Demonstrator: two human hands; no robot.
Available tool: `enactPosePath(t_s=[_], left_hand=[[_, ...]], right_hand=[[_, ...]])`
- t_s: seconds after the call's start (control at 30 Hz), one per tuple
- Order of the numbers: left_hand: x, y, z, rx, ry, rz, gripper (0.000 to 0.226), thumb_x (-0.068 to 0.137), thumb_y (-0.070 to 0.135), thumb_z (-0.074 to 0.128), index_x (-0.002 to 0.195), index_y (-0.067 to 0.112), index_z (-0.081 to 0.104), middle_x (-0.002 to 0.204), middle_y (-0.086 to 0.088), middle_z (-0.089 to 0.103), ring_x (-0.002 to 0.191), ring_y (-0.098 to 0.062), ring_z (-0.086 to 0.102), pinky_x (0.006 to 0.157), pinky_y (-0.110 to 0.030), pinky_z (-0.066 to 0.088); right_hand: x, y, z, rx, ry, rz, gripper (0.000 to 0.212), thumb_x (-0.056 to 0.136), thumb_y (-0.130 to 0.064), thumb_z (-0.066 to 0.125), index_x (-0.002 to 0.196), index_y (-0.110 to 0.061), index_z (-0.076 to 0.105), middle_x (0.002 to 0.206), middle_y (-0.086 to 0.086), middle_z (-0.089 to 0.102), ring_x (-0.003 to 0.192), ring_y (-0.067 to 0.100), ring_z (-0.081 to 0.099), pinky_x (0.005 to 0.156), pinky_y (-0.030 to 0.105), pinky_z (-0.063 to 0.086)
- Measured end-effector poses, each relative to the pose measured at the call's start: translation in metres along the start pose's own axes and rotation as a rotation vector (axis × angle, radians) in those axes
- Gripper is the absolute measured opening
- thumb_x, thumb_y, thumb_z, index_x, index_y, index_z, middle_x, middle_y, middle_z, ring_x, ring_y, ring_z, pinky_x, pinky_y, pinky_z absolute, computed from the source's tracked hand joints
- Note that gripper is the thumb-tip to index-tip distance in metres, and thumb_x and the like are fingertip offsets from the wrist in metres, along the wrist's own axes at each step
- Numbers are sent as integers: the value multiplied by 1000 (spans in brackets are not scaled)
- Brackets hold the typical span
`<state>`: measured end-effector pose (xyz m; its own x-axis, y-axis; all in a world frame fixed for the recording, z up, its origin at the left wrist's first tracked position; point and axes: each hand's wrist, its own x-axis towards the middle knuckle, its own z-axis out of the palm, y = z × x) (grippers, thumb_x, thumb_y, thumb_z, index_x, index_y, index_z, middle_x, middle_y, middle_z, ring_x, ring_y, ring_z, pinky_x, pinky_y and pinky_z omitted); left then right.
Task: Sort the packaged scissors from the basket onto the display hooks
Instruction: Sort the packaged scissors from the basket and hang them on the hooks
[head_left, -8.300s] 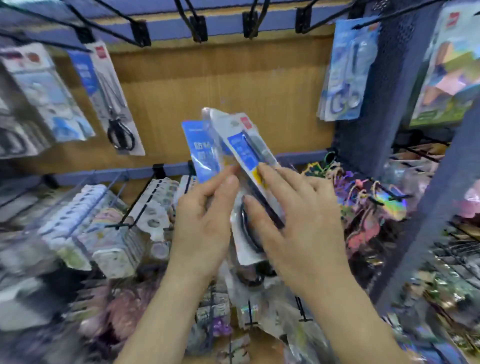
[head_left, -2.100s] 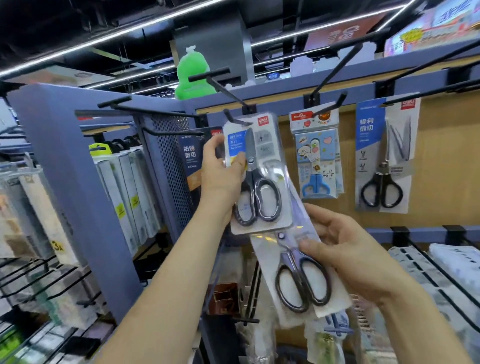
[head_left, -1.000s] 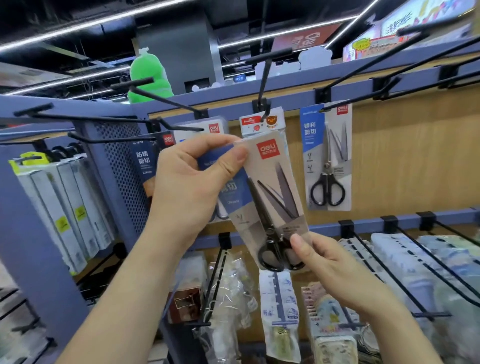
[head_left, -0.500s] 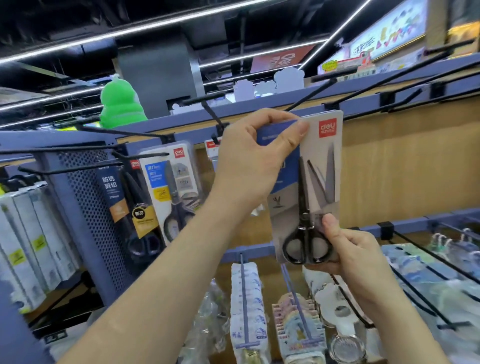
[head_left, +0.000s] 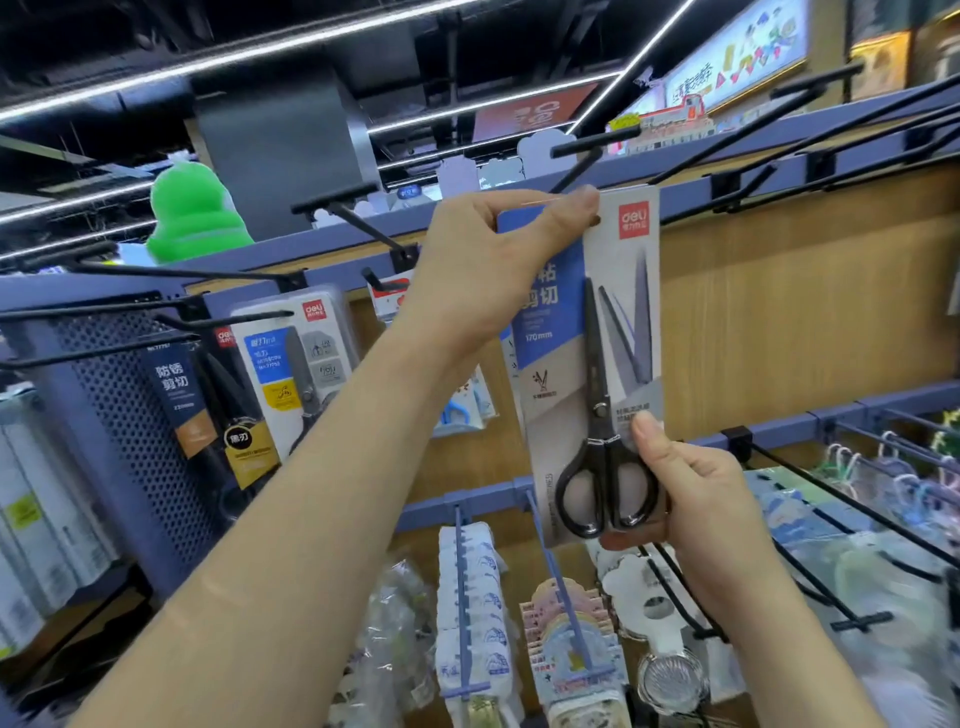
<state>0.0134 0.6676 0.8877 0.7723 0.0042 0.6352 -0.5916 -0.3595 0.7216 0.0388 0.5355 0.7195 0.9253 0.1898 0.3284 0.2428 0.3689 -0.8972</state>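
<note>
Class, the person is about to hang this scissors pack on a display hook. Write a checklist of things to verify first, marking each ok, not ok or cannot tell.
1. Left hand pinches the scissors pack at its top edge: ok.
2. Right hand holds the pack's lower end: ok.
3. Pack upright, printed face toward the camera: ok.
4. Hang hole lined up with the black hook above: cannot tell, the fingers cover the top of the pack.
5. Hook bare along the part that shows: ok.
</note>
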Motion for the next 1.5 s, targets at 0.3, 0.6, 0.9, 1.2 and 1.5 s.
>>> enactPosePath(t_s=[0.3, 0.6, 0.9, 1.2, 1.5], left_hand=[[15, -57, -3, 168, 171, -21, 18, 96, 15, 62, 111, 26, 60, 103, -6, 73, 88, -20, 72, 74, -40, 61], [4, -98, -9, 455, 154, -188, 55, 93, 5, 59, 137, 33, 39, 99, 3, 64, 83, -14, 62, 68, -29, 51], [-98, -87, -23, 455, 148, -140, 30, 94, 8, 60, 92, 36, 70, 90, 18, 70, 87, 0, 64, 75, -15, 51], [-200, -99, -23, 257, 39, -165, 28, 97, 15, 57, 91, 39, 69, 83, 21, 70, 78, -1, 67, 69, -23, 54], [-280, -140, 56, 185, -318, -103, 18, 89, 23, 58, 100, 30, 72, 92, 27, 67, 82, 7, 62, 70, -12, 47]], right_hand=[[10, 6, 0, -20, 3, 99, 32, 99, -28, 55, 81, -13, 78, 81, 19, 73, 59, 29, 69, 45, 36, 58], [68, 1, 6, -184, 115, 160, 36, 100, -31, 56, 77, -6, 70, 68, 10, 68, 53, 21, 63, 41, 27, 52], [104, 14, 10, -639, 47, 279, 45, 102, -39, 49, 66, -12, 52, 65, 7, 48, 66, 26, 53, 52, 28, 45], [0, -5, -13, -737, 184, -16, 11, 98, -23, 57, 99, -29, 65, 83, 3, 72, 72, 20, 71, 69, 44, 61], [-197, 5, -86, -1000, 255, 176, 11, 98, -32, 57, 101, -37, 66, 74, -1, 71, 67, 21, 68, 67, 49, 57]])
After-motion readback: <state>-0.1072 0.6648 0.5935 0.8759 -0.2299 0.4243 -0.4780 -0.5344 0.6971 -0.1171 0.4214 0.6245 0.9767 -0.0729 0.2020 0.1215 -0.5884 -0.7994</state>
